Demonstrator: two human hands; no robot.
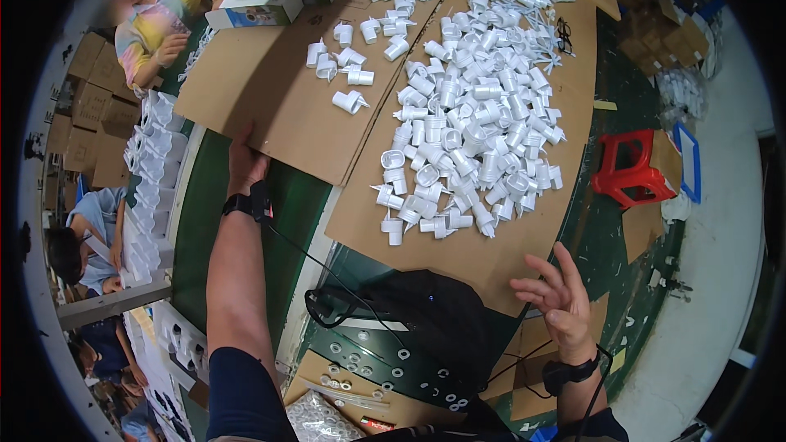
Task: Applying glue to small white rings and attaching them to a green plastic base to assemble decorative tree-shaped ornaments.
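The left hand (247, 165) was at the near edge of the left cardboard sheet (278, 102), its fingers partly hidden there; whether it gripped the edge or only touched it could not be told. The right hand (563, 299) was wide open, palm partly turned up and fingers spread, with nothing in its hold, beside the near right corner of the right cardboard sheet (360, 229). Both sheets lay on a green table (217, 221).

A big heap of white plastic pieces (479, 127) covered much of the right sheet, and a smaller loose group (350, 57) lay toward the far right part of the left one. Dark glasses (563, 35) rested by the right sheet's right edge. Just off its near edge sat a black bag (438, 311), with small white rings (354, 358) scattered beside it.
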